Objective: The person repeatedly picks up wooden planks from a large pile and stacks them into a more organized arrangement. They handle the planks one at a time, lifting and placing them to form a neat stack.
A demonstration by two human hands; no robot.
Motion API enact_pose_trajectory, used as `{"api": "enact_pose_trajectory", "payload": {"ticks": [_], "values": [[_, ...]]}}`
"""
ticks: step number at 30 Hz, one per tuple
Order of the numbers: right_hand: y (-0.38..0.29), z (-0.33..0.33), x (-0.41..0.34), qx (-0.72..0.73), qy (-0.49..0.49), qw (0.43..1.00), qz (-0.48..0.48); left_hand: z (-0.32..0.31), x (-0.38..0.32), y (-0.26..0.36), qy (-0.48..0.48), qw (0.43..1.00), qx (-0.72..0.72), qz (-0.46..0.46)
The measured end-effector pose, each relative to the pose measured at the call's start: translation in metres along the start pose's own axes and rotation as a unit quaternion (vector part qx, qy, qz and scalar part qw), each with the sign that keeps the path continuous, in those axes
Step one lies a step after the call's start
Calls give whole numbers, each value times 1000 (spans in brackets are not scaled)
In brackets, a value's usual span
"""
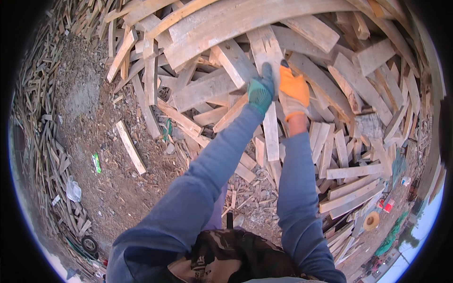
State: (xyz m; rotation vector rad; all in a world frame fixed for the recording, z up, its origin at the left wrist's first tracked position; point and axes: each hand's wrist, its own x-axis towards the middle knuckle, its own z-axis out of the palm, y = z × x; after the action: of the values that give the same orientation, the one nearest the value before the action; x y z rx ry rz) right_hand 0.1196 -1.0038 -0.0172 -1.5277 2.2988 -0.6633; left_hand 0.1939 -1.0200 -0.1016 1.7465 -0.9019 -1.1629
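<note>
Both arms reach forward over a heap of wooden boards. My left hand (262, 88), in a green knit glove, grips the near end of a wooden board (266, 46) with a jagged, split face. Against the right edge of the same board is my right hand (293, 88), in an orange and pale glove with a dark fingertip; its fingers are partly hidden. The board points away from me, and a long, wide plank (219, 28) lies at its far left. Just left of my left hand a thick wood block (235, 63) slants toward me.
Short boards (354, 192) are stacked at the right. A loose wood piece (131, 146) lies on the debris-strewn ground at the left, near a green wrapper (96, 162) and a plastic bag (73, 190). A small tire (89, 244) lies at the lower left.
</note>
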Motion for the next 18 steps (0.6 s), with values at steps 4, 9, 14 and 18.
{"api": "enact_pose_trajectory", "payload": {"ticks": [4,9,14,18], "values": [[-7,-13,-10,5,-3,999,-33,-17,-8,-1,-87,985,-138,50],[35,-50,-160,-46,-63,993,-88,-90,-144,-45,-237,953,-183,-50],[121,-88,-339,218,-7,976,-10,-139,-339,-88,-155,979,-128,-21],[176,-118,-442,258,-7,964,56,-179,-424,-75,-327,935,-108,-86]]}}
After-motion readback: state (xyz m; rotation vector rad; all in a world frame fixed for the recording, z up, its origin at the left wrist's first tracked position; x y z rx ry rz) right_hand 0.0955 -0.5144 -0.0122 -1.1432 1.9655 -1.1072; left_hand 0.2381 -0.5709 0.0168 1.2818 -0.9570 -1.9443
